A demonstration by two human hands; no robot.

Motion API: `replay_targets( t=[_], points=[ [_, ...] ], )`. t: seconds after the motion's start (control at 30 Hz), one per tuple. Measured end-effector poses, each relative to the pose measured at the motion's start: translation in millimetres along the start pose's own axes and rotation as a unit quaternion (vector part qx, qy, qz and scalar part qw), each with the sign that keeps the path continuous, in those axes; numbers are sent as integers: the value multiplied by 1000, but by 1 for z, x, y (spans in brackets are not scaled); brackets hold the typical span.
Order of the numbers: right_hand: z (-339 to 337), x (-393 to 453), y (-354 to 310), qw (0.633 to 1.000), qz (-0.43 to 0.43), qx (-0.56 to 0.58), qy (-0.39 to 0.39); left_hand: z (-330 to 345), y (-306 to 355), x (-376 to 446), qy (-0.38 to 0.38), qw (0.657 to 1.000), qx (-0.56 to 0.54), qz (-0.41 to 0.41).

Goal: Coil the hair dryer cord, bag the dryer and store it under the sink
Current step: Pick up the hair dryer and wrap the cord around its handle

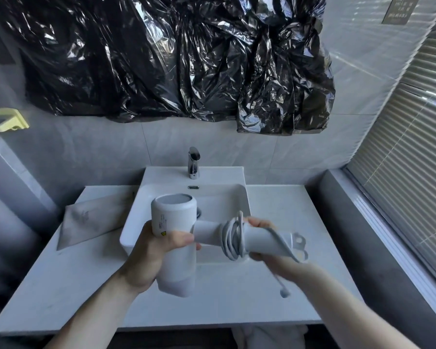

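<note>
Both hands clamped on the dryer [173, 222] above the sink [219, 197]: left hand [151, 253] around its body, right hand [264, 248] around the handle beside the cord [233, 238] coiled there. Plug [284, 293] dangling below. Grey bag [93, 222] flat on worktop [287, 222], left of sink.

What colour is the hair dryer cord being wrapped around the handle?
White, matching the dryer: the cord shows best in the head view, looped around the handle.
</note>
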State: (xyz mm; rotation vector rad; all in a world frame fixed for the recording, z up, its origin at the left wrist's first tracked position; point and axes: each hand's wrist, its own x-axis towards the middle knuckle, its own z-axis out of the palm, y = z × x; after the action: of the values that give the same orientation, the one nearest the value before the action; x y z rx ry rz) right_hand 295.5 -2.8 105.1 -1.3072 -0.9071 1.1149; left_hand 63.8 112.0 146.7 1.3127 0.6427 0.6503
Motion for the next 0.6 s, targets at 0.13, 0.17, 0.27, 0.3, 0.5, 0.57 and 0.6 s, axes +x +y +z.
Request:
replay_targets(
  t=[0.13, 0.17, 0.27, 0.3, 0.5, 0.57, 0.6],
  points=[
    [41, -11, 22, 998, 54, 11, -21, 3, -3, 7, 60, 996, -56, -25],
    [49, -14, 23, 998, 57, 1, -30, 3, -2, 9, 79, 995, -57, -25],
    [57, -25, 23, 997, 63, -40, -15, 3, 2, 16, 134, 990, -36, 4],
    [57, -30, 23, 996, 63, -57, -15, 2, 2, 18, 152, 988, -22, 11],
    [53, -53, -12, 970, 29, -237, -39, -5, -7, 20, 200, 973, 109, 26],
    [53, -59, -26, 961, 10, -270, -56, -2, -10, 20, 199, 968, 150, 32],
    [52, -62, -34, 958, 4, -280, -62, -1, -11, 20, 197, 964, 176, 41]
  ],
)
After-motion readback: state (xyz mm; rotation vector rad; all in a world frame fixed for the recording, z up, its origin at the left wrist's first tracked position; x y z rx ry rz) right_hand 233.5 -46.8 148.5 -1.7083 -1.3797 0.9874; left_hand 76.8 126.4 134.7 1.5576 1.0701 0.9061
